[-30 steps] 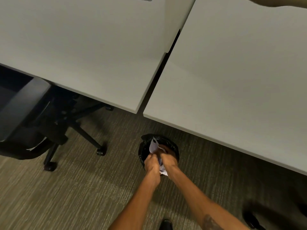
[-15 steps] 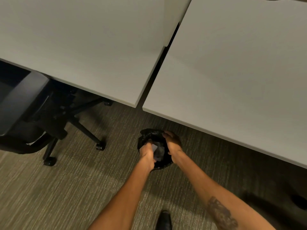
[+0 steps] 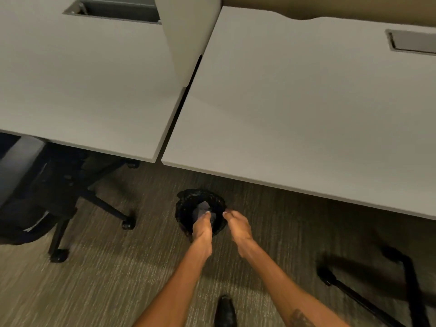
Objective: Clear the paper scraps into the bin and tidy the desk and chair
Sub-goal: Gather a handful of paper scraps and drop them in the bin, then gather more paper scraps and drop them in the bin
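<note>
Paper scraps lie in the bin; left hand and right hand reach down, fingers extended, holding nothing.

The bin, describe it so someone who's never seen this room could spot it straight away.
Find the two pale desks meeting at a dark seam. On the carpet just in front of that seam sits the bin, under the left hand and right hand. It is the only small round black thing, lined with a crinkled bag, unlike the wheeled chair beside it.
</note>
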`<act>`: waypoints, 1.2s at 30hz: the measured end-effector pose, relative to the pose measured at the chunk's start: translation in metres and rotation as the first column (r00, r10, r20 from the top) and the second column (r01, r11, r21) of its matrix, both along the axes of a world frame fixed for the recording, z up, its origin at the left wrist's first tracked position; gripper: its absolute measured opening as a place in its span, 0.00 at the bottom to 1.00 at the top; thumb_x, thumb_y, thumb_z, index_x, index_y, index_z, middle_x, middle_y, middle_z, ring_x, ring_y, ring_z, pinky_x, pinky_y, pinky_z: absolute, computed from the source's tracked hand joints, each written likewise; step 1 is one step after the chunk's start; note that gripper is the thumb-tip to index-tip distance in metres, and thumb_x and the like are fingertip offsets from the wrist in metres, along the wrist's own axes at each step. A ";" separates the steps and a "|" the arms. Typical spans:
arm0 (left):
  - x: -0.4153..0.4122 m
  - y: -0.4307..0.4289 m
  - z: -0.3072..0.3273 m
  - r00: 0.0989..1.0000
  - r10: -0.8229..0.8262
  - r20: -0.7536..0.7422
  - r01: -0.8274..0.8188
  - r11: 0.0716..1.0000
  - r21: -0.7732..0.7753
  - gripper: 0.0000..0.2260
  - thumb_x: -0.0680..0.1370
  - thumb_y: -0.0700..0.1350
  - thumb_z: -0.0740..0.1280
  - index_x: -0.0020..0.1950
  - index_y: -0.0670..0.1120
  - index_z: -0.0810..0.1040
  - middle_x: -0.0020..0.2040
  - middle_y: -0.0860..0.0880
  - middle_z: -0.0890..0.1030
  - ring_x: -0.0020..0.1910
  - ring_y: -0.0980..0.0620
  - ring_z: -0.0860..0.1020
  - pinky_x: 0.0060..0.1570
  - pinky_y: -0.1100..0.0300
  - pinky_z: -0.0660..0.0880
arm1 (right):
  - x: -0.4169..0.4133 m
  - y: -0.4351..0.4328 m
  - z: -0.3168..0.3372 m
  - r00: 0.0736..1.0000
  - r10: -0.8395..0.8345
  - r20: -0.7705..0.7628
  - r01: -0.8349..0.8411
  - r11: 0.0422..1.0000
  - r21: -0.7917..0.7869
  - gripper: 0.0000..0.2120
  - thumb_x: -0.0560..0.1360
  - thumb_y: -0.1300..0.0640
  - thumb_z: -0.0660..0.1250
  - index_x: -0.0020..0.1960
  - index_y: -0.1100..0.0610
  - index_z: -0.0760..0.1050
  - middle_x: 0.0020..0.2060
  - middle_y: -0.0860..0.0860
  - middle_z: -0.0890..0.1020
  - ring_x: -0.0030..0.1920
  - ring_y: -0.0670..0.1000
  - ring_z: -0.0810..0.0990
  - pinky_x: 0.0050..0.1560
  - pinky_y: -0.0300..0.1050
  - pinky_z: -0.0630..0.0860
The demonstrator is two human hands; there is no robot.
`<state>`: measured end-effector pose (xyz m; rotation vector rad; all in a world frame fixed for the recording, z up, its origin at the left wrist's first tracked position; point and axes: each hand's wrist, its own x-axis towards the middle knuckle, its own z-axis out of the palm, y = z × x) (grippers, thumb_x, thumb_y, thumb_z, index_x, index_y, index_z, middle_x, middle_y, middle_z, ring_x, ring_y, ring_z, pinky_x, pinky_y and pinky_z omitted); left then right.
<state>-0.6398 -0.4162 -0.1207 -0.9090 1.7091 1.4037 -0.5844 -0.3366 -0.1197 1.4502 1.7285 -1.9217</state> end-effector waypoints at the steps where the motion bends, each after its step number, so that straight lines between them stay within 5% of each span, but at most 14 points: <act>1: 0.011 0.007 0.006 0.999 -0.044 -0.001 0.044 0.999 -0.006 0.24 0.81 0.52 0.64 0.73 0.41 0.71 0.69 0.37 0.75 0.67 0.38 0.73 0.70 0.45 0.69 | 0.013 0.007 0.006 1.000 0.021 -0.009 -0.021 0.999 0.031 0.17 0.81 0.51 0.63 0.68 0.52 0.76 0.65 0.50 0.78 0.63 0.50 0.76 0.64 0.44 0.72; 4: 0.045 0.033 0.024 0.988 -0.152 -0.024 0.150 0.987 -0.062 0.23 0.82 0.51 0.63 0.72 0.39 0.71 0.70 0.37 0.73 0.70 0.39 0.71 0.70 0.50 0.67 | 0.053 0.029 0.021 0.998 0.061 -0.008 -0.060 0.992 0.113 0.19 0.81 0.52 0.64 0.71 0.51 0.73 0.69 0.49 0.76 0.68 0.50 0.73 0.66 0.40 0.66; 10: 0.135 0.095 0.064 0.921 -0.387 -0.038 0.384 0.921 -0.062 0.22 0.83 0.52 0.61 0.73 0.41 0.71 0.72 0.39 0.72 0.70 0.40 0.71 0.64 0.52 0.67 | 0.144 0.081 0.052 0.998 0.059 -0.001 -0.057 0.968 0.245 0.19 0.82 0.51 0.62 0.72 0.49 0.71 0.72 0.51 0.71 0.72 0.51 0.68 0.74 0.49 0.65; 16: 0.235 0.167 0.099 0.798 -0.592 -0.109 0.593 0.805 -0.031 0.13 0.83 0.48 0.61 0.59 0.44 0.82 0.57 0.42 0.83 0.50 0.48 0.78 0.51 0.58 0.71 | 0.246 0.141 0.081 1.000 -0.015 0.016 0.008 0.928 0.373 0.19 0.82 0.52 0.61 0.72 0.48 0.71 0.71 0.49 0.71 0.71 0.49 0.69 0.73 0.49 0.66; 19: 0.284 0.208 0.115 0.741 -0.664 -0.099 0.667 0.745 -0.001 0.13 0.83 0.47 0.61 0.57 0.43 0.83 0.53 0.42 0.84 0.52 0.45 0.80 0.55 0.52 0.75 | 0.303 0.175 0.095 0.996 -0.093 0.011 0.080 0.903 0.422 0.19 0.82 0.54 0.61 0.72 0.48 0.71 0.71 0.49 0.72 0.71 0.49 0.69 0.73 0.46 0.64; 23: 0.350 0.256 0.127 0.648 -0.756 -0.091 0.761 0.648 0.027 0.15 0.83 0.48 0.61 0.64 0.43 0.80 0.60 0.42 0.81 0.60 0.44 0.78 0.67 0.46 0.72 | 0.386 0.215 0.105 0.978 -0.207 0.016 0.176 0.868 0.465 0.20 0.81 0.53 0.62 0.73 0.47 0.71 0.71 0.48 0.71 0.71 0.49 0.68 0.73 0.46 0.65; 27: 0.413 0.295 0.135 0.546 -0.830 -0.118 0.838 0.544 0.054 0.12 0.83 0.49 0.61 0.59 0.46 0.80 0.52 0.48 0.81 0.49 0.51 0.79 0.46 0.54 0.76 | 0.466 0.247 0.108 0.950 -0.310 0.038 0.254 0.837 0.486 0.21 0.81 0.53 0.62 0.74 0.48 0.69 0.71 0.50 0.71 0.70 0.51 0.69 0.72 0.48 0.66; 31: 0.480 0.331 0.135 0.465 -0.875 -0.135 0.885 0.460 0.070 0.16 0.83 0.50 0.62 0.68 0.45 0.77 0.66 0.45 0.78 0.66 0.45 0.75 0.68 0.47 0.71 | 0.542 0.269 0.107 0.915 -0.400 0.061 0.311 0.791 0.526 0.22 0.81 0.52 0.62 0.75 0.48 0.68 0.72 0.50 0.71 0.71 0.52 0.68 0.72 0.48 0.66; 36: 0.553 0.360 0.133 0.367 -0.923 -0.117 0.929 0.357 0.094 0.20 0.82 0.52 0.62 0.73 0.48 0.73 0.71 0.48 0.74 0.70 0.47 0.72 0.72 0.48 0.67 | 0.616 0.286 0.103 0.860 -0.509 0.042 0.406 0.732 0.546 0.22 0.81 0.52 0.62 0.74 0.47 0.68 0.72 0.49 0.70 0.72 0.50 0.67 0.72 0.47 0.63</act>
